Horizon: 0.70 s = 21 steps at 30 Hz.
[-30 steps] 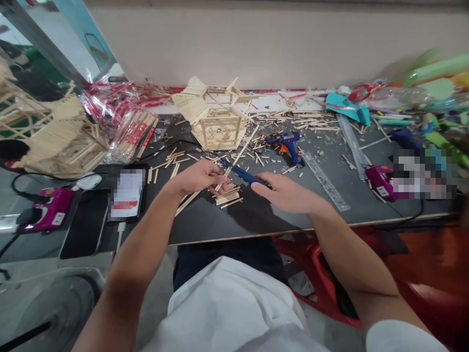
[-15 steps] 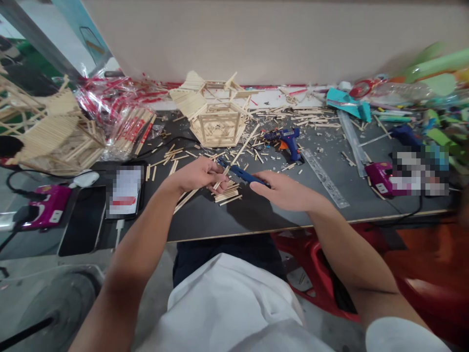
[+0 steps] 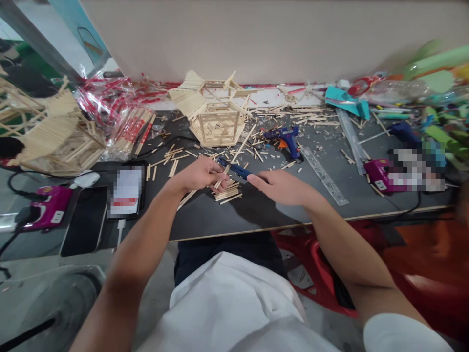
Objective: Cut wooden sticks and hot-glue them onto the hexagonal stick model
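Dark counter (image 3: 208, 222), littered with wood offcuts (image 3: 315, 116). Thin stick (image 3: 244, 144) near the front edge, pinched in the left hand (image 3: 200, 175), the nearer; long axis slants rightward toward the back edge. Right hand (image 3: 284, 187) grips blue tool (image 3: 240, 171) across it. Clear wrapper (image 3: 126, 132), back left, contains bundled sticks (image 3: 141, 129).

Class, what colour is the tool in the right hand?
The tool is mainly dark blue; head view shows best.
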### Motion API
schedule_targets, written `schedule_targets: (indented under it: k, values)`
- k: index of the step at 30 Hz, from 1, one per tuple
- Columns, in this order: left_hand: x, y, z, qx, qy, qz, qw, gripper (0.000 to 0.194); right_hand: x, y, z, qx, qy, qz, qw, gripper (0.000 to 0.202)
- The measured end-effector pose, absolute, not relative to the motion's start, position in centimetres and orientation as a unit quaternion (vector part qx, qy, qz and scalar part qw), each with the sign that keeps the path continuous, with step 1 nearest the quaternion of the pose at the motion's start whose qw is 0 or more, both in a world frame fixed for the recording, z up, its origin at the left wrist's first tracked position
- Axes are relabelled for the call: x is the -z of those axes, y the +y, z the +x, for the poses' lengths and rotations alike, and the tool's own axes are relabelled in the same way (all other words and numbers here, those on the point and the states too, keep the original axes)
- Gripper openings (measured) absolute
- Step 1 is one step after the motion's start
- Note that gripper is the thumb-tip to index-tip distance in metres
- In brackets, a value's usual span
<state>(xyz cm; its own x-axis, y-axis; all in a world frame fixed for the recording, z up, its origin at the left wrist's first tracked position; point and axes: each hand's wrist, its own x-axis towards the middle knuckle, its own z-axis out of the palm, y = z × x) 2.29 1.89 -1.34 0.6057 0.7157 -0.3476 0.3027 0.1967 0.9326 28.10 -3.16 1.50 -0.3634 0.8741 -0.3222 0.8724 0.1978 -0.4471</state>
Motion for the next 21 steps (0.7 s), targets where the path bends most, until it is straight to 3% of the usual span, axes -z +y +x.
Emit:
schedule_targets:
  k: [9, 21]
  values:
    - [1.1, 1.7, 2.6, -0.162, 0.421, 0.608, 0.653, 0.034, 0.2, -3.5, 28.0, -0.223, -0.793, -0.567, 0.033, 0.058]
    - [1.4, 2.0, 2.2, -0.156, 0.417, 0.607, 0.658, 0.032, 1.0, -3.1, 27.8, -0.165, -0.821, -0.547, -0.014, 0.065]
